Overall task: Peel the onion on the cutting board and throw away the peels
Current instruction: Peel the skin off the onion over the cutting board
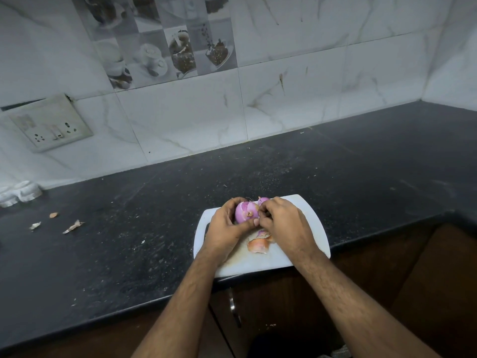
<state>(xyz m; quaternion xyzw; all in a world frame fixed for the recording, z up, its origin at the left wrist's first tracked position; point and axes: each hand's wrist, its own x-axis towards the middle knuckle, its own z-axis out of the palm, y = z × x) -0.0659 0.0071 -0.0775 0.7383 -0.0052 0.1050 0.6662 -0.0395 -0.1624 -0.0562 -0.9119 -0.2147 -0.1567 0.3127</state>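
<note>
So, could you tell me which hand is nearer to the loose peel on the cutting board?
Right. The right hand sits just above the loose peel; the left hand is farther left, gripping the onion.

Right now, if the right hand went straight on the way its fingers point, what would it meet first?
The right hand points left toward the onion, which the left hand grips. Its fingertips already seem to pinch skin at the onion's side, so it would meet the onion first, though depth is unclear.
</note>
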